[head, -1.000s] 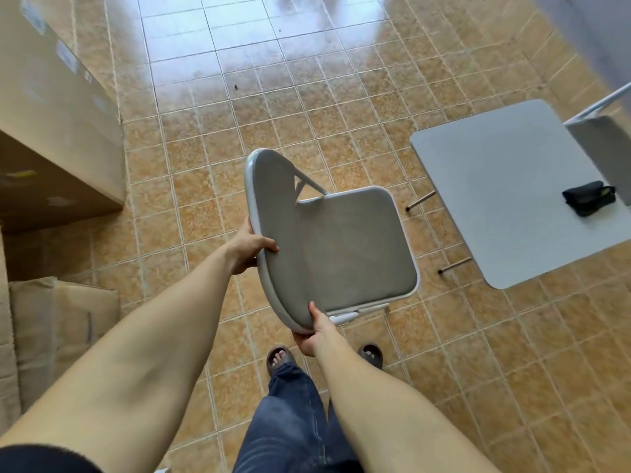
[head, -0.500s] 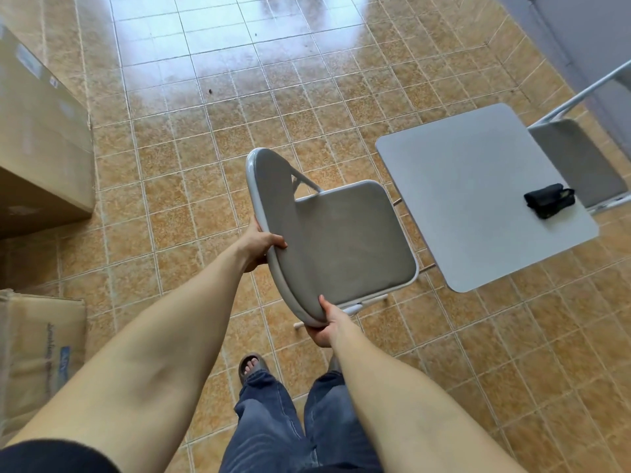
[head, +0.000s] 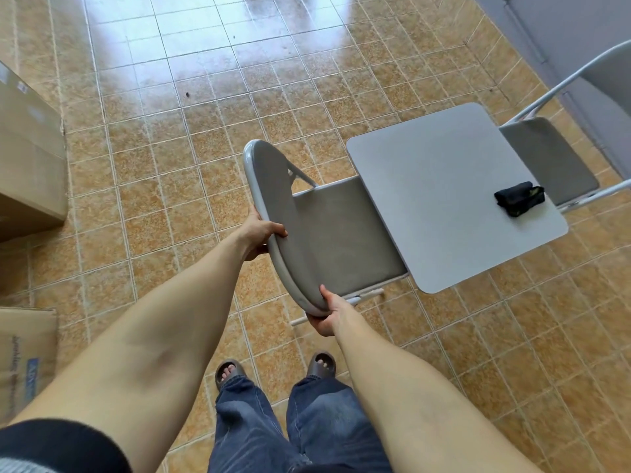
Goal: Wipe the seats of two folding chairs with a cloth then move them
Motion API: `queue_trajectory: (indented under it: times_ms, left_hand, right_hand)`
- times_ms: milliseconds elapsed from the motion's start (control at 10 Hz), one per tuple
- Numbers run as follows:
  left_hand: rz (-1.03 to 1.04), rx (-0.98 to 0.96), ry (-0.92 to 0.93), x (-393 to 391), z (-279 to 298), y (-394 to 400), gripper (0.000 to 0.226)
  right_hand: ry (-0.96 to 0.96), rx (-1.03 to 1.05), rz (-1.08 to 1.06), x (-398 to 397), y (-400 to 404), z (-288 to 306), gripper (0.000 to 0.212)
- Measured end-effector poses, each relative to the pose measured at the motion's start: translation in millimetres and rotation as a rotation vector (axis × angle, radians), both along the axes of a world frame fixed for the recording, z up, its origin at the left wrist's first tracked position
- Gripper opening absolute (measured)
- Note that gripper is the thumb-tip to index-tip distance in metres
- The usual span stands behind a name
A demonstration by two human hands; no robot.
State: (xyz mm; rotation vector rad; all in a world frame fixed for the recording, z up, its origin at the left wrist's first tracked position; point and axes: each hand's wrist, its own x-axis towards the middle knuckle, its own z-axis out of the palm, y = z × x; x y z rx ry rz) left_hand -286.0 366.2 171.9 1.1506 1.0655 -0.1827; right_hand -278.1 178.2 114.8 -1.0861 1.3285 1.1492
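Observation:
I hold a grey folding chair by the curved top of its backrest. My left hand grips the far part of that rim, and my right hand grips the near part. The far edge of the chair's seat is tucked under the left edge of a small grey table. A second grey folding chair stands at the table's far right side. A dark folded cloth lies on the tabletop near its right edge.
Cardboard boxes stand along the left, with another box lower down. A grey wall rises at the upper right. Tan floor tiles stretch ahead. My feet in sandals show below the held chair.
The chair in my hands has moved right toward the table, and its seat edge now slips under the tabletop. Both grips are unchanged.

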Motion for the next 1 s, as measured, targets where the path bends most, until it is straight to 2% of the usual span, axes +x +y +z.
queue_trajectory:
  times_ms: [300,500,700,800,900,1000]
  left_hand:
    - [0.002,0.057,0.038,15,1,1,0.073]
    - [-0.011,0.081,0.098,4,-3,-2,0.074]
    - [-0.163,0.318,0.248,13,2,-4,0.095]
    - [-0.401,0.603,0.351,8,9,-18,0.105]
    - [-0.602,0.871,0.393,4,11,-27,0.097]
    - [-0.798,1.086,0.342,4,17,-41,0.084]
  right_hand:
    - [0.026,0.115,-0.004,16,-2,1,0.043]
    - [0.052,0.129,0.129,12,-8,-1,0.053]
    - [-0.072,0.068,0.377,10,-9,-6,0.051]
    - [-0.252,-0.012,0.645,13,-14,-4,0.040]
    - [-0.458,-0.095,0.853,18,-20,0,0.047]
    - [-0.686,-0.324,1.205,25,-38,15,0.053]
